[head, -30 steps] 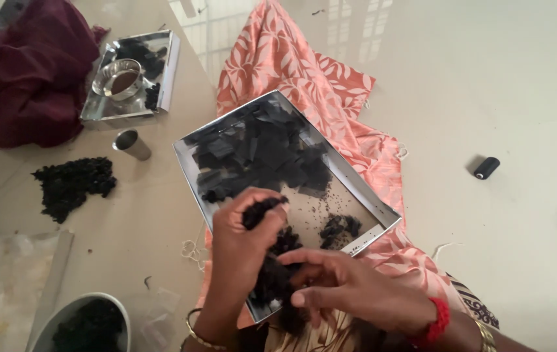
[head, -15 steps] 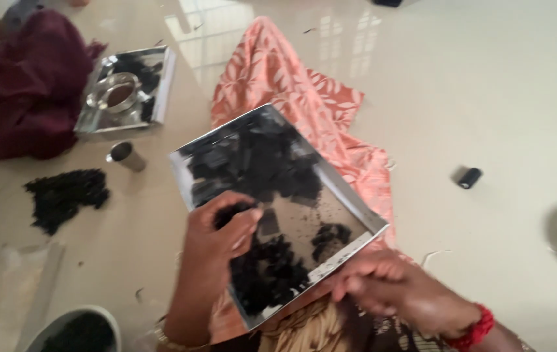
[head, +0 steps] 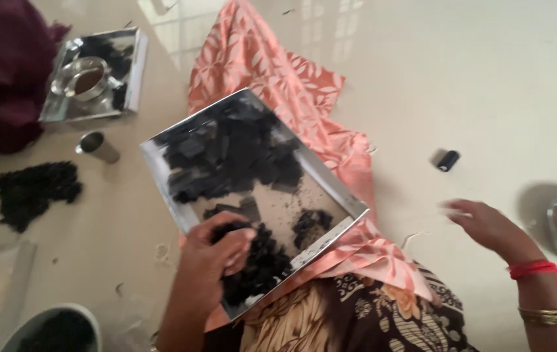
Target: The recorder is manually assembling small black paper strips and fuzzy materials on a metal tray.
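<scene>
The tray (head: pixel 330 186) lay on the cloth (head: pixel 272 72). A cup (head: pixel 98 146) and pile (head: pixel 34 190) lay left of it, a spool (head: pixel 448 160) right.

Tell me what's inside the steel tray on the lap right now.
The steel tray holds flat black pieces at its far end and a clumped black heap near the left hand, with bare metal between. That hand covers part of the heap.

A pale glossy floor (head: pixel 487 78) is seen. On it, an orange patterned cloth (head: pixel 272 78) is spread at twelve o'clock, a small black cylinder (head: pixel 448 160) at three, and a dark crumbly heap (head: pixel 31 192) with a steel cup (head: pixel 99 147) at nine.
</scene>
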